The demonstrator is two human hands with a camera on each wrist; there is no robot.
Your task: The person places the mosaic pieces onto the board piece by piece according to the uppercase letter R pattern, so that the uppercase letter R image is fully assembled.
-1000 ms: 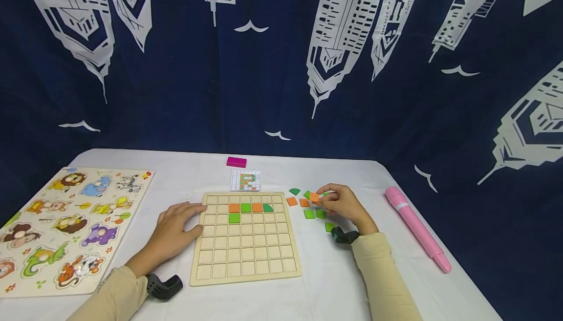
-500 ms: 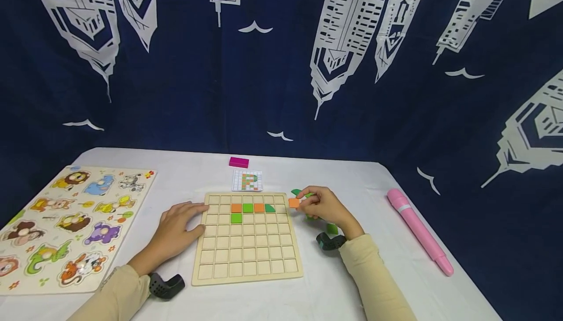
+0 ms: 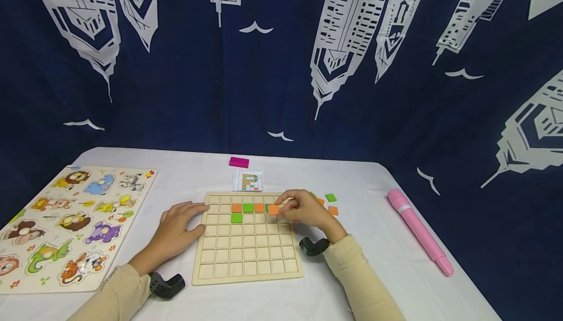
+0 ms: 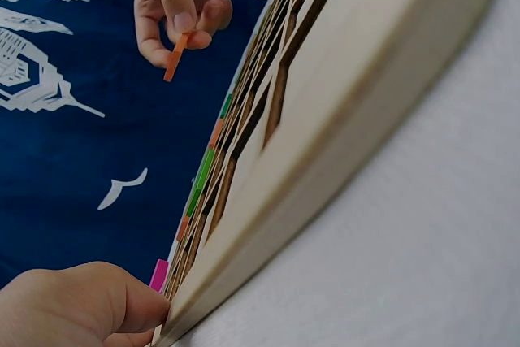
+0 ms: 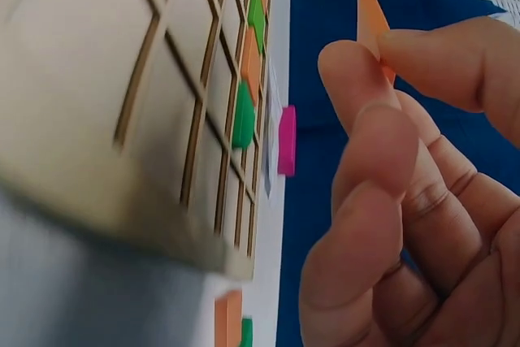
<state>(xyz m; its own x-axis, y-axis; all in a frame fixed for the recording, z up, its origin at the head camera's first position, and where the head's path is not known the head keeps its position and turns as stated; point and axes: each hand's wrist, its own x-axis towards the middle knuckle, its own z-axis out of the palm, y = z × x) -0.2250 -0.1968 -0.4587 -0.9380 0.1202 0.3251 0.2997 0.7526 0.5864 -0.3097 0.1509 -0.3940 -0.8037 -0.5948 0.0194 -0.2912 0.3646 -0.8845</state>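
Observation:
My right hand (image 3: 305, 210) pinches an orange square tile (image 3: 273, 209) between thumb and fingertip, above the upper right of a wooden grid board (image 3: 247, 257). In the left wrist view that orange tile (image 4: 174, 61) is tilted and apart from the board. My left hand (image 3: 178, 228) rests at the board's left edge, fingers relaxed, thumb touching the rim. The grid's second row holds orange, light green (image 3: 248, 207) and orange tiles, then a dark green rounded tile (image 5: 244, 117), mostly hidden in the head view. Another green tile (image 3: 236, 218) sits below the first orange one.
Loose green and orange tiles (image 3: 331, 197) lie right of the board, partly behind my right hand. A pattern card (image 3: 247, 181) and a magenta block (image 3: 239, 162) are behind the board. An animal puzzle board (image 3: 76, 213) lies left, a pink pen-shaped stick (image 3: 420, 233) right.
My right hand has carried the orange tile leftward from the loose tiles to above the board. My left hand has stayed at the board's edge.

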